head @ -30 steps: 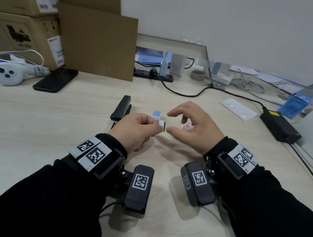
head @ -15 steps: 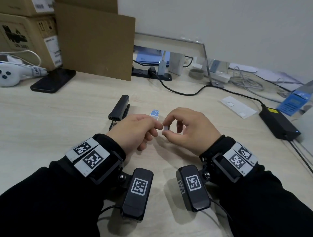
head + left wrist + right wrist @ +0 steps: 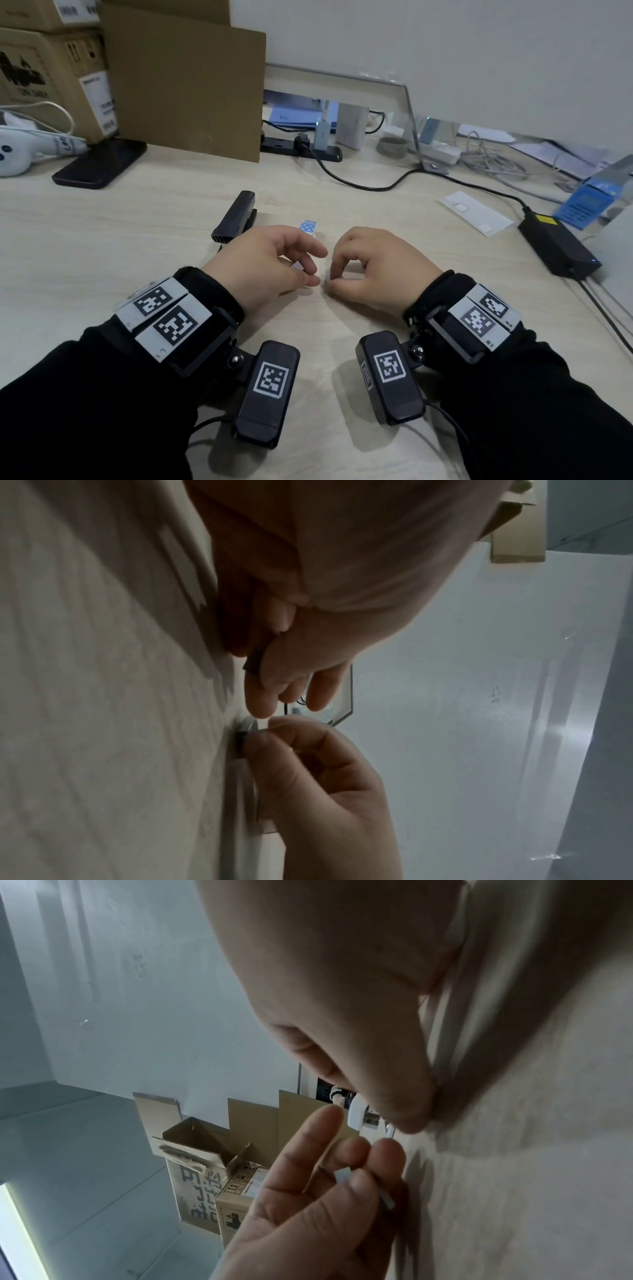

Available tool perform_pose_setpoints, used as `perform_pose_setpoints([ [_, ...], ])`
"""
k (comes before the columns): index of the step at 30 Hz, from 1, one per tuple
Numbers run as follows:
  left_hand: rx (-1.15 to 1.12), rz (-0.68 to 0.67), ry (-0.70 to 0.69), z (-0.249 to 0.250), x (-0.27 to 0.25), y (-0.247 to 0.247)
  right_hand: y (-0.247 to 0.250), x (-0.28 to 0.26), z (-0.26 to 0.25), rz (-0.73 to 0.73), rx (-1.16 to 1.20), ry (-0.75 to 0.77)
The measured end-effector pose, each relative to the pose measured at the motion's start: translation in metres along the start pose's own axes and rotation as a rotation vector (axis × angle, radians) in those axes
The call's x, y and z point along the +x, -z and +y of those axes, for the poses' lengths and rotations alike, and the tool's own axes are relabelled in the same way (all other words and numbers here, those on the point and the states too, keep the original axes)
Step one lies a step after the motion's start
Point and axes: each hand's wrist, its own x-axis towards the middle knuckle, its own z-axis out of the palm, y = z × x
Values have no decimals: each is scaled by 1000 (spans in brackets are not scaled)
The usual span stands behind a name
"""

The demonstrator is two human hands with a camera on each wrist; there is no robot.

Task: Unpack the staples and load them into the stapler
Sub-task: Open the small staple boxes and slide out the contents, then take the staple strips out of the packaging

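My left hand [image 3: 270, 263] pinches a small white piece [image 3: 344, 1173]; my right hand [image 3: 380, 270] pinches another [image 3: 327, 275]; stapler [image 3: 234, 219] long axis points away.

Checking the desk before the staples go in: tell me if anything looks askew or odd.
Nothing looks spilled or damaged. The black stapler lies angled on the desk, untouched. A small blue-dotted box sits beside it, behind the left hand.

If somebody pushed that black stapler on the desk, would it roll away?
Probably not. The black stapler looks long and flat-sided, lying on the desk, so it would likely slide or pivot rather than roll. Its top seems raised off the base, so a push up high might snap it shut.
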Motion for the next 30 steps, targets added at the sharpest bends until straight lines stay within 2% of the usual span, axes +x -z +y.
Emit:
perform_pose_setpoints([
  [4, 8, -15, 28, 1, -3, 1, 13, -2, 10, 181, -57, -159],
  [6, -61, -17, 70, 1, -3, 0, 21, -6, 19, 146, -150, -320],
  [8, -132, 6, 98, 0, -4, -2, 23, -9, 26, 43, -184, -460],
  [10, -183, 42, 100, -2, -4, -4, 20, -9, 29, 7, -147, -501],
  [13, -211, 88, 81, -4, -4, -3, 15, -7, 24, 58, -99, -441],
  [17, -239, 164, 25, -6, 0, 0, 8, -6, 8, 169, 86, -244],
  [23, -289, 155, 36, -6, 4, -1, 6, -9, -10, 200, 219, 37],
  [30, -326, 204, 126, -3, 6, 1, 5, -8, -8, 255, 190, 104],
])
